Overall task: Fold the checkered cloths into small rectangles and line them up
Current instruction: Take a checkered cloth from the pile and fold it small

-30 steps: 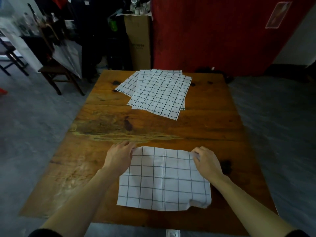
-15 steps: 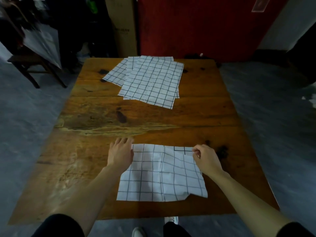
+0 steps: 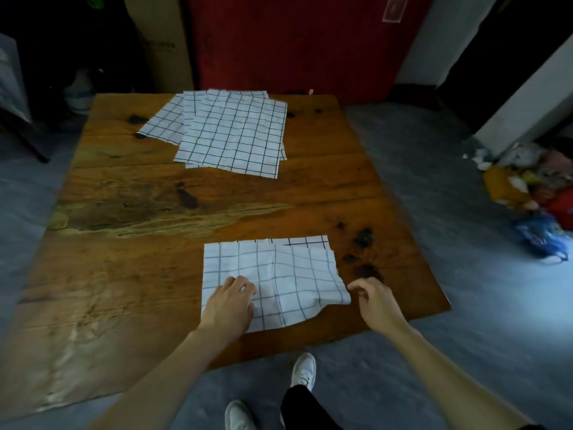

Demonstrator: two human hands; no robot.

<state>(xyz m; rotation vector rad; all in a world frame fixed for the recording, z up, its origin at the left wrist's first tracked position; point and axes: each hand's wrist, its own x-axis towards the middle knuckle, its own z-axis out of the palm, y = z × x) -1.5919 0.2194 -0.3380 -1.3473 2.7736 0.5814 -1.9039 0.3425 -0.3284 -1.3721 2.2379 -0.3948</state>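
A white checkered cloth [image 3: 279, 274], folded once with its layers slightly offset, lies on the wooden table [image 3: 130, 193] near the front edge. Its near right corner is rumpled and lifted. My left hand [image 3: 229, 302] rests flat on the cloth's near left part. My right hand [image 3: 375, 301] is just right of the rumpled corner, fingers loosely curled, fingertips at the cloth's edge and holding nothing I can see. A pile of unfolded checkered cloths [image 3: 232, 135] lies spread at the far side of the table.
Dark burn marks [image 3: 362, 240] dot the table right of the folded cloth. A cardboard box [image 3: 161, 41] and a red wall [image 3: 294, 41] stand behind the table. A heap of bags [image 3: 539, 193] lies on the floor at right. My shoe [image 3: 303, 369] is below the table's edge.
Both hands let go of the cloth's far corners and came back to its near side. The view shifted to the left and tilted down.
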